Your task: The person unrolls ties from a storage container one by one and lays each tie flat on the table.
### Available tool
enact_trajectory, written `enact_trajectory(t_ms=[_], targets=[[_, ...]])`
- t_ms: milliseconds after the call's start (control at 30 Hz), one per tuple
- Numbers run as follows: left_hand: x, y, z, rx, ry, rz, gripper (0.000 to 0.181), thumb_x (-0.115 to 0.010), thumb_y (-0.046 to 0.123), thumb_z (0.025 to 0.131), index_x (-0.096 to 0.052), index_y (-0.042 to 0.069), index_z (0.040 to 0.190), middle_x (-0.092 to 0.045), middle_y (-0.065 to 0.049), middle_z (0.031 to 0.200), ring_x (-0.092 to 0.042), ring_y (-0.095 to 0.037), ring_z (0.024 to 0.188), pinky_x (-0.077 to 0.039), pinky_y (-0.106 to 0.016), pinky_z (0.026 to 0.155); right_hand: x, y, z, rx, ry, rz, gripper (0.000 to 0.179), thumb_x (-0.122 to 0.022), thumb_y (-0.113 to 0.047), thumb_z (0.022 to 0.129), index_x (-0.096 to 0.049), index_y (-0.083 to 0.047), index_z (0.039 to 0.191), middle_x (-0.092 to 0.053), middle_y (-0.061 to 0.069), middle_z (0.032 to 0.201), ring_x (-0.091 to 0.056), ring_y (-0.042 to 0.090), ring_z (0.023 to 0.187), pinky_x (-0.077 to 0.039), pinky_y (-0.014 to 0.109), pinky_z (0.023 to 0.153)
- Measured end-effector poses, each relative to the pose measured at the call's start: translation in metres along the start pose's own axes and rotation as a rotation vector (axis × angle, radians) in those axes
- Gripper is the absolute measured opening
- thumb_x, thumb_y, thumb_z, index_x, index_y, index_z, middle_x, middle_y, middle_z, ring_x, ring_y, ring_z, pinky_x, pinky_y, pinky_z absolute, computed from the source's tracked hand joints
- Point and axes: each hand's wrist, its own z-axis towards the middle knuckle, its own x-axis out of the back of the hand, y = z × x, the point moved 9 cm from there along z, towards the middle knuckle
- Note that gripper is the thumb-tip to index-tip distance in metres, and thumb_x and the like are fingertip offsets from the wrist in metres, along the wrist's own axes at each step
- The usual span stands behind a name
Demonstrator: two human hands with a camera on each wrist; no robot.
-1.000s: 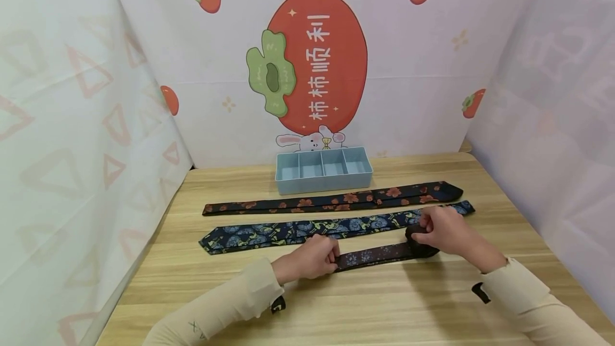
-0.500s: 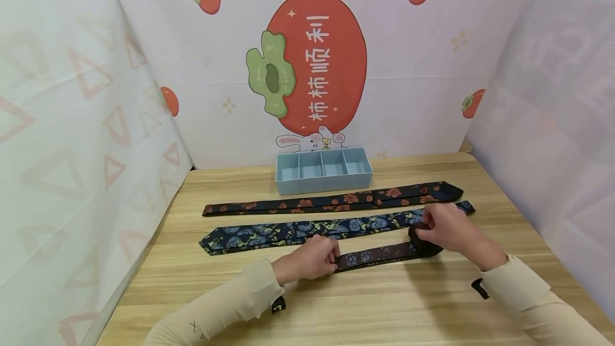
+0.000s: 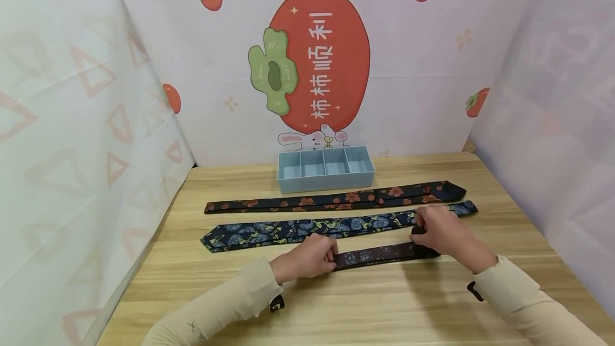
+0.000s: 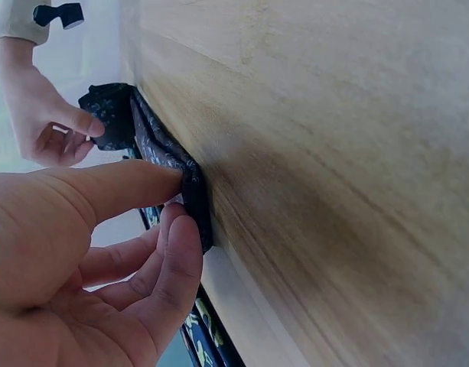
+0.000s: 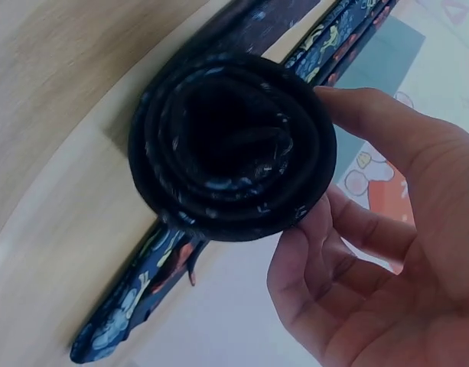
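A dark necktie (image 3: 375, 255) with small pale blue flowers lies nearest the person, its right part wound into a coil. My right hand (image 3: 444, 231) holds this rolled part upright on edge; the right wrist view shows the spiral layers of the roll (image 5: 238, 218), thumb on one side and fingers on the other. At the flat left end, my left hand (image 3: 307, 256) pinches the tie between thumb and fingers. The left wrist view shows that end as a folded edge (image 4: 194, 200) by the fingertips. In the head view my right hand covers much of the roll.
Behind lies a navy necktie (image 3: 307, 227) with blue and yellow figures, partly covered by my right hand. Farther back is a black necktie (image 3: 353, 197) with red-orange flowers. A blue four-section box (image 3: 326, 181) stands against the printed backdrop (image 3: 413, 68).
My right hand's fingers have shifted over the roll, and less of it shows in the head view. My left hand keeps its place at the tie's end. The head view has tilted slightly.
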Motion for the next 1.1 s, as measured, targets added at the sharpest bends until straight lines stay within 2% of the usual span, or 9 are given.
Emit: enact_trajectory(t_ms=[233, 567, 800, 1100], targets=[[0.003, -0.010, -0.004, 0.009, -0.001, -0.002, 0.014, -0.079, 0.012, 0.095, -0.075, 0.007, 0.107, -0.074, 0.002, 0.089, -0.063, 0.003, 0.075, -0.055, -0.015, 0.071, 0.006, 0.012, -0.008, -0.027, 0.020, -0.008, 0.038, -0.089, -0.021, 0.083, -0.053, -0.009, 0.078, -0.047, 0.000, 0.068, -0.042, 0.014, 0.057, -0.034, 0.030, 0.058], [0.005, -0.022, -0.017, 0.037, -0.005, -0.029, 0.014, -0.079, 0.012, 0.095, -0.074, 0.008, 0.107, -0.072, 0.004, 0.089, -0.062, 0.003, 0.076, -0.056, -0.016, 0.072, 0.010, 0.020, -0.014, -0.023, 0.040, 0.023, 0.033, -0.088, -0.025, 0.085, -0.059, -0.008, 0.081, -0.055, 0.000, 0.073, -0.046, 0.014, 0.061, -0.038, 0.030, 0.059], [0.008, -0.018, -0.019, 0.018, 0.004, -0.048, 0.013, -0.079, 0.009, 0.094, -0.074, 0.006, 0.105, -0.072, 0.002, 0.088, -0.062, 0.002, 0.075, -0.055, -0.016, 0.071, 0.012, 0.011, -0.011, -0.010, 0.031, 0.008, 0.035, -0.086, -0.023, 0.086, -0.055, -0.011, 0.077, -0.050, -0.001, 0.067, -0.043, 0.013, 0.057, -0.034, 0.029, 0.057], [0.007, -0.019, -0.018, 0.038, -0.003, -0.049, 0.012, -0.079, 0.011, 0.095, -0.074, 0.008, 0.105, -0.071, 0.004, 0.086, -0.060, 0.004, 0.073, -0.054, -0.015, 0.071, -0.002, -0.007, -0.006, 0.015, -0.019, 0.000, 0.033, -0.087, -0.018, 0.084, -0.055, -0.011, 0.078, -0.049, -0.002, 0.065, -0.043, 0.011, 0.054, -0.036, 0.028, 0.055]])
